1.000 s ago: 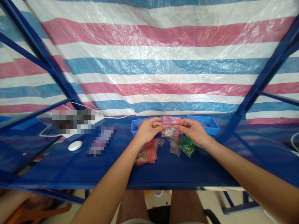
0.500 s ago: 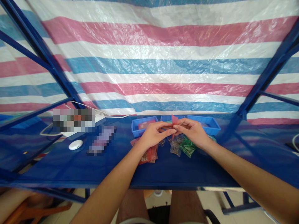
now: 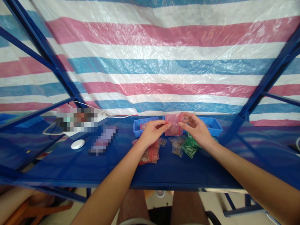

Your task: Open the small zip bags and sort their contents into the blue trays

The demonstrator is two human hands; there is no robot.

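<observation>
Between my two hands a pink-red zip bag point(image 3: 173, 125) is held up flat, above the middle of the table. My left hand point(image 3: 155, 131) pinches its left edge with thumb and fingers. At its right side, by the darker red strip, my right hand point(image 3: 195, 127) grips it the same way. Below my left hand lies a pile of red bags point(image 3: 150, 153). Clear bags with small brass-coloured pieces point(image 3: 177, 146) lie under the held bag, beside a heap of green bags point(image 3: 191, 147) near my right wrist.
Blue trays, a left one point(image 3: 137, 127) and a right one point(image 3: 215, 126), line the table's back edge. A white oval object point(image 3: 77, 144) and a blurred-out phone-shaped item point(image 3: 104, 140) lie left. Blue metal posts point(image 3: 260, 84) and a striped sheet point(image 3: 168, 62) stand behind.
The red bag has turned from nearly edge-on to facing me, spread flat. My hands have moved slightly apart, both still holding it.
</observation>
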